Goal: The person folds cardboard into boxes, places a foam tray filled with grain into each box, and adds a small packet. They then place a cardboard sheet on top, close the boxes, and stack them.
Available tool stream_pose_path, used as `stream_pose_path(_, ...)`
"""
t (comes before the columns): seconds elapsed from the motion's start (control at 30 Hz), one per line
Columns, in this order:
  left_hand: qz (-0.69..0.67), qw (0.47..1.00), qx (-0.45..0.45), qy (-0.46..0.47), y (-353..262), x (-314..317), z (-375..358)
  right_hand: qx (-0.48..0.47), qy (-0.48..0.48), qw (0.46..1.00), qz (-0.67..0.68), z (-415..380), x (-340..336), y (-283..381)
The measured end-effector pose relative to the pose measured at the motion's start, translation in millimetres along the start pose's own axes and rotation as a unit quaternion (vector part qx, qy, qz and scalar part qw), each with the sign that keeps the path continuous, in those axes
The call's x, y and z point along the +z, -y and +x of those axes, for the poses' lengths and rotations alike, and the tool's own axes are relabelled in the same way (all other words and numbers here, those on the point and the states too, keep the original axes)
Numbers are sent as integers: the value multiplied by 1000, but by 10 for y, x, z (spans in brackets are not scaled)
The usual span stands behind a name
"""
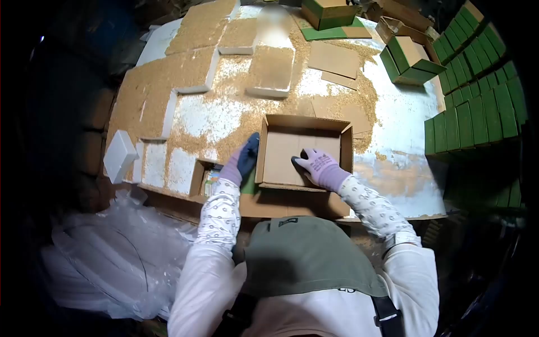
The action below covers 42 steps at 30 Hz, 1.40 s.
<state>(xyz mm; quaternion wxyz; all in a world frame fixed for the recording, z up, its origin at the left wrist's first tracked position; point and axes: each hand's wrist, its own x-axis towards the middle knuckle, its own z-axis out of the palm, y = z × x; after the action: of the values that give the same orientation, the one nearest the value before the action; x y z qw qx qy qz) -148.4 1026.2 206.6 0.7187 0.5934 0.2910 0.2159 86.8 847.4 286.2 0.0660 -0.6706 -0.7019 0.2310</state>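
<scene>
An open cardboard box (346, 149) stands before me on the work table, with a flat brown cardboard sheet (283, 147) across its inside. My left hand (246, 157), in a lilac glove with a dark blue coating, lies along the box's outer left wall with its fingers stretched out. Inside the box, my right hand (319, 167) reaches over the near wall; its dark fingertips are spread on the sheet. Left of my left hand, a small open carton (197, 178) with colourful packets inside sits at the table's near edge.
White foam slabs topped with tan grains (193, 67) cover the table's left and back. Loose cardboard pieces (334, 59) lie behind the box. Green cartons (409, 59) stand at the back right, with stacked green boxes (477, 118) beyond. Clear plastic bags (112, 253) lie at lower left.
</scene>
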Motion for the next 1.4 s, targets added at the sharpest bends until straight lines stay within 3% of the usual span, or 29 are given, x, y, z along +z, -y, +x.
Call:
stream_pose_path(0.03, 125, 991, -28, -30, 52, 197, 148, -10, 23, 999, 35, -93, -157, -5)
stream_pose_path(0.07, 246, 966, -63, -52, 113, 395, 291, -32, -83, 982, 166, -265, -200, -111)
stream_pose_path(0.1, 402, 887, -182, -132, 296, 547, 435, 53, -209, 942, 258, -429, -326, -222)
stream_pose_path(0.13, 338, 916, -182, -118, 112, 603, 456, 192, -312, 886, 283, -635, -384, -473)
stream_pose_path(0.17, 198, 957, -193, -90, 185, 552, 479, 214, -419, 776, 421, -787, -263, -785)
stream_pose_path(0.23, 168, 962, -180, -118, 430, 502, 503, 251, -338, 569, 706, -992, 343, -1149)
stream_pose_path(0.3, 147, 959, -211, -120, -196, 727, 336, 368, -158, 703, 587, -725, 745, -972)
stream_pose_path(0.33, 204, 944, -177, -191, 186, 659, 364, 393, -191, 758, 485, -596, 792, -814)
stream_pose_path(0.37, 117, 965, -178, -151, 494, 519, 414, 426, -217, 796, 371, -466, 834, -652)
stream_pose_path(0.43, -203, 933, -291, -57, -45, 624, 173, 409, -166, 807, 392, -468, 791, -773)
stream_pose_path(0.5, -175, 966, -187, 13, -371, 898, -63, 290, -124, 795, 518, -872, 219, -676)
stream_pose_path(0.57, -234, 961, -150, 8, -629, 1422, -192, 196, -215, 698, 655, -1303, 383, -899)
stream_pose_path(0.6, -244, 950, -191, 22, -220, 1589, -135, 211, -213, 632, 714, -1592, 451, -1028)
stream_pose_path(0.63, -220, 947, -227, 52, -57, 1777, -95, 242, -275, 578, 729, -1892, 446, -1073)
stream_pose_path(0.7, -133, 939, -287, 133, 36, 2117, -75, 238, -316, 576, 715, -2531, 157, -1142)
stream_pose_path(0.73, 47, 970, -87, 222, 178, 2128, -185, 243, -339, 553, 721, -2875, 248, -1379)
stream_pose_path(0.77, 202, 951, -7, 235, 212, 2107, -258, 253, -369, 562, 696, -3161, 300, -1563)
stream_pose_path(0.8, 352, 905, 73, 227, 246, 2086, -331, 284, -400, 590, 641, -3413, 214, -1602)
stream_pose_path(0.83, 474, 867, 18, 156, 149, 1989, -427, 330, -428, 630, 557, -3709, 654, -2107)
stream_pose_path(0.9, 669, 732, -30, 126, 122, 1599, -729, 503, -270, 721, 394, -4120, 799, -2508)
stream_pose_path(0.97, 677, 716, -71, 152, 367, 1117, -1035, 578, -123, 690, 417, -4548, 1352, -3272)
stream_pose_path(1.0, 673, 721, -72, 150, 448, 953, -1191, 563, -24, 783, 265, -4491, 1041, -3230)
stream_pose_path(1.1, 696, 689, -83, 187, 477, 793, -1425, 572, -443, 690, -31, -3789, -14, -2180)
stream_pose_path(1.17, 731, 642, -95, 212, 217, 991, -1452, 338, -553, 749, 136, -3026, -262, -1455)
stream_pose_path(1.2, 733, 639, -99, 212, 228, 1048, -1448, 299, -476, 808, 176, -2628, -47, -1205)
stream_pose_path(1.23, 750, 619, -98, 213, 243, 1084, -1431, 245, -403, 798, 375, -2199, 141, -825)
stream_pose_path(1.3, 769, 607, -50, 191, 263, 1056, -1437, 312, -225, 888, 253, -1665, 1209, -735)
stream_pose_path(1.33, 766, 613, -26, 192, 290, 998, -1442, 410, -161, 871, 215, -1504, 1514, -728)
stream_pose_path(1.4, 760, 620, 25, 194, 325, 816, -1408, 538, -211, 782, 234, -1332, 1686, -688)
